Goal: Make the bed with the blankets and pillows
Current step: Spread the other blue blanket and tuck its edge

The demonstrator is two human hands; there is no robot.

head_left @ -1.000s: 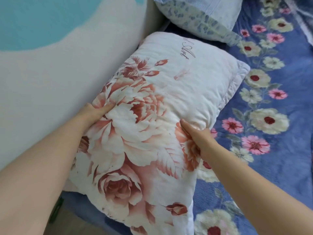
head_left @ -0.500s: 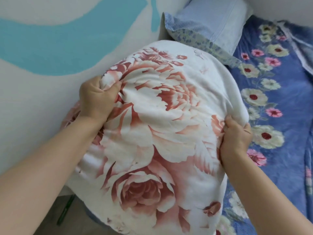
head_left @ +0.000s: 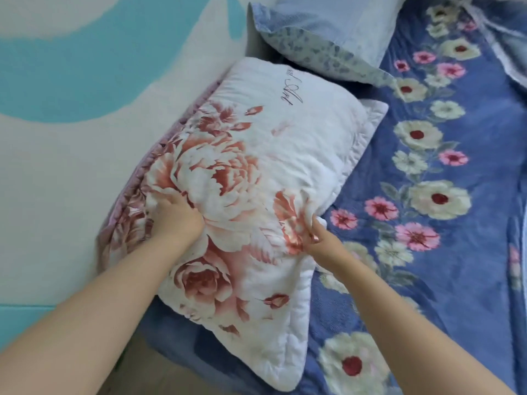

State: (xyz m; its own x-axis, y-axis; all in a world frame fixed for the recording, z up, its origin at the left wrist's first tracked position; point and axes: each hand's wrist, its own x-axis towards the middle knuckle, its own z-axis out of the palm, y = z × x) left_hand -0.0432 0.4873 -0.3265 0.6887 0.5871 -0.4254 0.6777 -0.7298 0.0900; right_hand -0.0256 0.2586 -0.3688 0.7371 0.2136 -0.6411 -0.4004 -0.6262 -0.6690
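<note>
Your left hand (head_left: pixel 174 220) and right hand (head_left: pixel 320 240) each clench fabric of the rose-print pillow (head_left: pixel 256 172), which lies on the blue floral blanket (head_left: pixel 456 252) against the wall (head_left: pixel 71 166).

White rose-print pillow (head_left: pixel 256 178) lies on blue floral blanket (head_left: pixel 456 252), against the wall (head_left: pixel 57 181). Left hand (head_left: pixel 175 220) and right hand (head_left: pixel 320 238) both pinch its fabric, apparently closed. Blue pillow (head_left: pixel 328 32) touches its far end.

Cream wall (head_left: pixel 51 195) with teal painted bands beside the bed
</note>
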